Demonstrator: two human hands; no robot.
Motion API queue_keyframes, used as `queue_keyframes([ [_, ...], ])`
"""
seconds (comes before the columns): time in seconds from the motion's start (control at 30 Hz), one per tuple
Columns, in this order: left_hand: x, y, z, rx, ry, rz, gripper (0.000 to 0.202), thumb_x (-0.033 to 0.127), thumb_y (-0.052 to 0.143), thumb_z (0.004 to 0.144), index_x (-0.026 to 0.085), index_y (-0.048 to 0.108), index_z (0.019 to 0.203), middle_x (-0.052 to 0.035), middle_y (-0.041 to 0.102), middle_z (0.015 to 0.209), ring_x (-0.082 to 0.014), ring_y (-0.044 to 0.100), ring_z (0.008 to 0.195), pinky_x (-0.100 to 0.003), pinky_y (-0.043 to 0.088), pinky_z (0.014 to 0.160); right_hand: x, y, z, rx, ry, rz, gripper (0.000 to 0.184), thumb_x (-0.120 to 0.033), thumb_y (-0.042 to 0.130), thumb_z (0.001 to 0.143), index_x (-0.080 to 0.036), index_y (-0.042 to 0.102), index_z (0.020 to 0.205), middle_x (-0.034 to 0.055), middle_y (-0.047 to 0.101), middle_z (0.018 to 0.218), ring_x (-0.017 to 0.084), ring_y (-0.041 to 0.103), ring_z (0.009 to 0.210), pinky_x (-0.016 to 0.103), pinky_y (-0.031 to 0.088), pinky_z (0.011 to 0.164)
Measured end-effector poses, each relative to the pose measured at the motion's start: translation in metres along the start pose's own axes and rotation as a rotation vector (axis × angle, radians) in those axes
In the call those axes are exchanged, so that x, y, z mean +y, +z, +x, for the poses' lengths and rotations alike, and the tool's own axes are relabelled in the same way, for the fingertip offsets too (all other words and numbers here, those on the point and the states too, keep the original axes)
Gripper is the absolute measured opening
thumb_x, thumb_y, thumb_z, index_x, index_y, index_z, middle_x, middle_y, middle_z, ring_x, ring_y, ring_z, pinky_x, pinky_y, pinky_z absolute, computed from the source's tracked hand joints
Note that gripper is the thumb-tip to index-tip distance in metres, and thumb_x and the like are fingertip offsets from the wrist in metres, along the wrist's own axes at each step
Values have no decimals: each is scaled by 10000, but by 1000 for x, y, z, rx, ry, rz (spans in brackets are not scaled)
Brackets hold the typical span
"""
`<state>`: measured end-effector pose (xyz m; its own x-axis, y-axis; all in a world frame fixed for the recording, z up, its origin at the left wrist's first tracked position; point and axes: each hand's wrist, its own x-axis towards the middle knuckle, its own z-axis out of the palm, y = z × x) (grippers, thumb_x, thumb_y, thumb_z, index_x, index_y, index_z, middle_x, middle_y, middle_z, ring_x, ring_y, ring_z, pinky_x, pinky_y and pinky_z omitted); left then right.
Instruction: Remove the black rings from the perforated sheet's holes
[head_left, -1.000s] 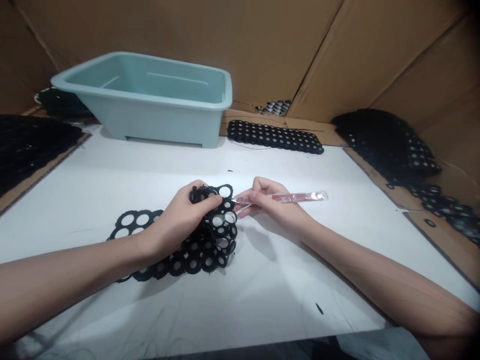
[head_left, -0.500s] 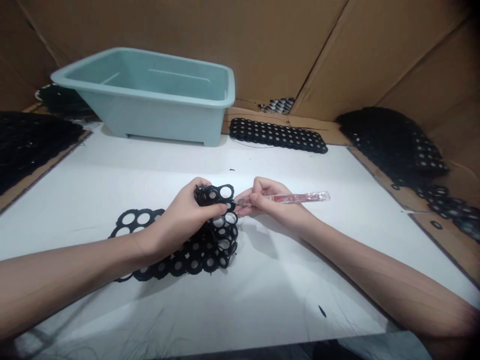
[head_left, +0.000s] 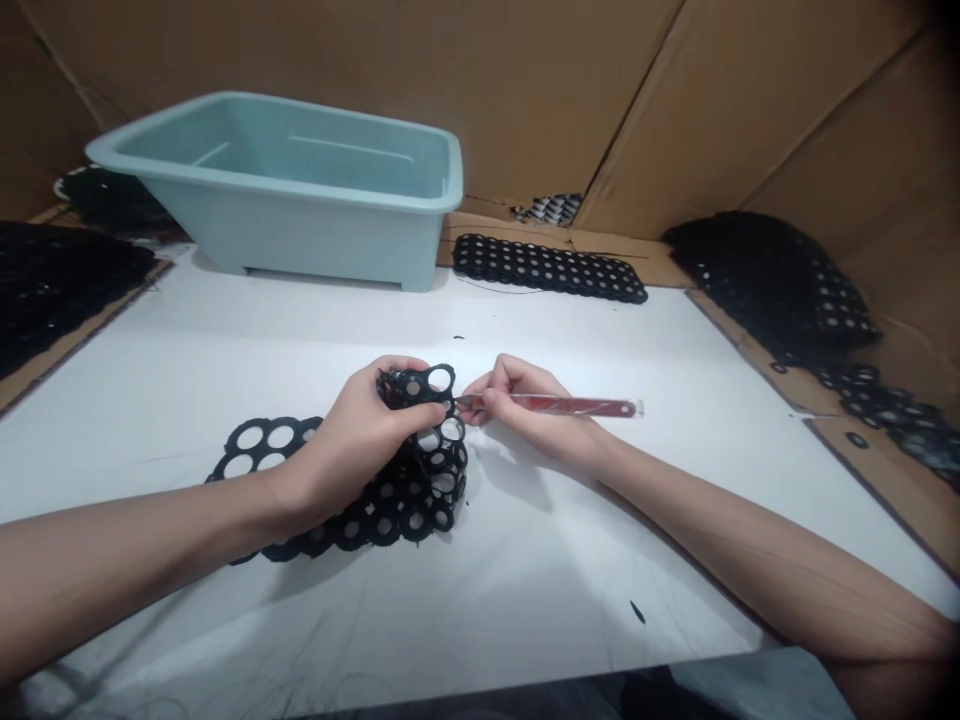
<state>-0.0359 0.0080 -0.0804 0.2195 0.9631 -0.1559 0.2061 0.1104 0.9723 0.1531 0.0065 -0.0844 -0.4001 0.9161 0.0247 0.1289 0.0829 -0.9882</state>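
Observation:
A black mat of joined rings [head_left: 382, 522] lies partly folded on the white table in front of me. My left hand [head_left: 375, 420] pinches its raised, folded edge, with the thumb pressed across the rings; the wrist covers part of the mat. In my right hand [head_left: 517, 400] is a slim red-handled craft knife [head_left: 577, 405], its handle pointing right and seemingly wrapped in clear plastic. The knife's pointed metal tip meets the ring edge right beside my left thumb. Fingers of the right hand are curled close to that edge.
A pale blue plastic tub [head_left: 300, 230] stands at the back left. Behind the work lies a stack of ring mats [head_left: 551, 268]. Black piles sit at the left [head_left: 67, 290] and right [head_left: 772, 285], with loose rings [head_left: 892, 405] on cardboard. A black scrap [head_left: 637, 612] lies near the front.
The view has shifted slightly, so everything sits a little further left. The knife handle has turned, its far end now tilting lower. Both hands keep their grips.

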Motion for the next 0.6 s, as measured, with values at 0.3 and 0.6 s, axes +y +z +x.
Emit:
queue_keyframes([
  [0.3,0,2,-1,-22,-12,-37,342,347,661,676,219,548,973,-11,599,952,-180,539,878,-293,371,775,-7,12,-1,159,-24,-462,106,-206,441,817,-180,400,723,-3,561,727,78,478,596,221,336,518],
  [0.6,12,-1,10,-195,-67,-407,138,283,605,729,174,565,803,23,552,742,-103,509,677,-198,366,611,-7,14,-5,282,-109,-462,185,-247,435,836,-185,363,677,-39,463,578,63,408,504,202,291,467],
])
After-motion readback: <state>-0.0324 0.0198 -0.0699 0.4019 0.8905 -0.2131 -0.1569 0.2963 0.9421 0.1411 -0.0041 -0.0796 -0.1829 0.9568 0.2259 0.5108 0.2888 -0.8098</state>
